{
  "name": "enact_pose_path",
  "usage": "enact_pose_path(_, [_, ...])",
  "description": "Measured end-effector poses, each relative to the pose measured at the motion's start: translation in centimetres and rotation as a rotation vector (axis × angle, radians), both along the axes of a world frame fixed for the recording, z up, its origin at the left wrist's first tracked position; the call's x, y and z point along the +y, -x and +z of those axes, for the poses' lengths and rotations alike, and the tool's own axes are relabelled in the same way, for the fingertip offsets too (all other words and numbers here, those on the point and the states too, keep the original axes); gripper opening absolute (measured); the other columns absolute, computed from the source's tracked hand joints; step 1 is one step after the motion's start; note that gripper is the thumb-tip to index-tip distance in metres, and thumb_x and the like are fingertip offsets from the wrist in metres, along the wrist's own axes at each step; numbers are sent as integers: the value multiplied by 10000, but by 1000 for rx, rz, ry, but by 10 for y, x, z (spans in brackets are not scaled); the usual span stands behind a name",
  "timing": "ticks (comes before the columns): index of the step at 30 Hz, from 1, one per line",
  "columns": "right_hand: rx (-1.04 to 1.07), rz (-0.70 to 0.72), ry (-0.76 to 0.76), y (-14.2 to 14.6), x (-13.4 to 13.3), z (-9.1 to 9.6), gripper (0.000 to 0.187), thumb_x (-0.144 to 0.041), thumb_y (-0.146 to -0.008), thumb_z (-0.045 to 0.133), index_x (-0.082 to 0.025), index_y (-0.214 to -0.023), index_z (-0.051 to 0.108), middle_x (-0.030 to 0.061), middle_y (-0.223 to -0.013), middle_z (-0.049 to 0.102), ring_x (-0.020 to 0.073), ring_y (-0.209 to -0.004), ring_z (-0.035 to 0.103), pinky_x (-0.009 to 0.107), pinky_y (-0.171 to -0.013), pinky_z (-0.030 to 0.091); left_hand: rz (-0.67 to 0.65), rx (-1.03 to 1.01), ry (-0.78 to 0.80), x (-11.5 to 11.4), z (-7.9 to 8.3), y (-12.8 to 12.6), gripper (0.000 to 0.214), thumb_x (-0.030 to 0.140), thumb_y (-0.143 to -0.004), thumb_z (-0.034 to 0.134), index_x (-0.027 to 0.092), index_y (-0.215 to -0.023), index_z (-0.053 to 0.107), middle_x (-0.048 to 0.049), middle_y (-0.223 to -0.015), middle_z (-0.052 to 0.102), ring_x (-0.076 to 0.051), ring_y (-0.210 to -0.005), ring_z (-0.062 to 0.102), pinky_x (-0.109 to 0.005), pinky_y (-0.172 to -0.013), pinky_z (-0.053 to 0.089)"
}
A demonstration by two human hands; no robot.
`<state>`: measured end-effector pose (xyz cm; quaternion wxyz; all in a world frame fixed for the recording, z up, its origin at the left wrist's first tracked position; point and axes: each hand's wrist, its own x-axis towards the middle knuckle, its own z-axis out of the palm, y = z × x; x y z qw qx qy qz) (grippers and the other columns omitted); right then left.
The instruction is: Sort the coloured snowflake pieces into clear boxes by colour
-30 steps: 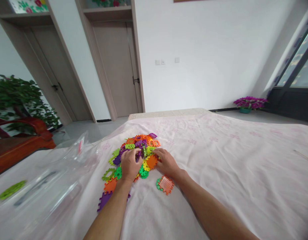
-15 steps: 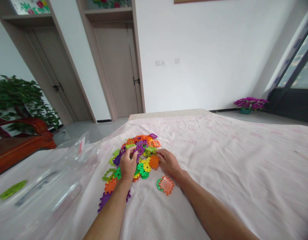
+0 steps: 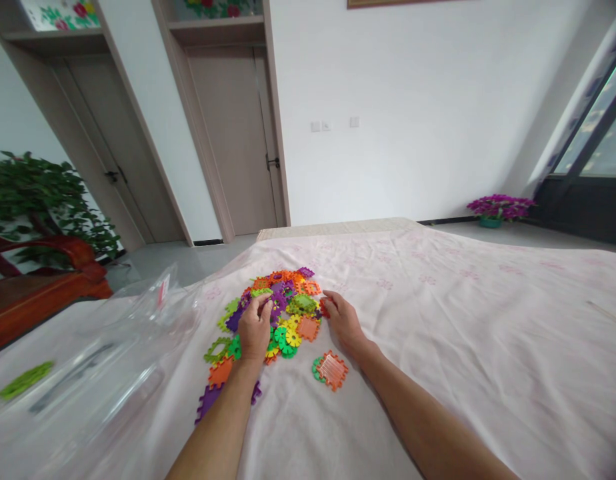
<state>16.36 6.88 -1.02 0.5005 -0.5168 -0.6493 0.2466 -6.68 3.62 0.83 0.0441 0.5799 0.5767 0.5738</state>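
Observation:
A heap of plastic interlocking pieces in orange, purple, green and yellow lies on the bedspread. My left hand (image 3: 255, 328) is at the heap's near left, fingers and thumb curled together beside a purple piece (image 3: 279, 305); what they hold, if anything, is hidden. At the heap's right edge, my right hand (image 3: 344, 323) pinches a small red piece (image 3: 325, 307), partly covered by the fingers. Between the hands are a square orange piece (image 3: 308, 328), a yellow-green piece (image 3: 303, 305) and green notched discs (image 3: 287, 341).
An orange toothed square (image 3: 333, 371) overlaps a green disc nearer me. Purple (image 3: 208, 401) and orange (image 3: 221, 371) squares lie by my left forearm. Clear plastic packaging (image 3: 123, 360) and a green piece (image 3: 26, 380) are at left. A thin stick (image 3: 605, 312) lies far right.
My right hand has shifted slightly right, off the yellow-green piece, and a red piece now shows at its fingers. The orange square beside it lies flatter. My left hand has barely moved.

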Motion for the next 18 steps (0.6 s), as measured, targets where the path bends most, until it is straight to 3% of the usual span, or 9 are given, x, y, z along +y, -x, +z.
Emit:
enact_pose_path(10, [-40,-27,-16,-2,5,-9,412,-234,-862,459,-227,-1243,613,53,-1103,714,218,-1018,646,400,-954,481,37,91,-28,-1,0,0,277,277,-925,475,224,-1118,665,-54,-1122,731,-210,-1048,682,-376,-955,525])
enact_pose_path(18, [-34,31,35,-1,4,-5,399,-175,-829,445,-190,-1173,647,52,-1011,729,200,-926,668,357,-891,508,5,100,19,1,-3,-2,347,173,-853,549,222,-1188,622,-55,-1166,707,-202,-958,695,-377,-935,532])
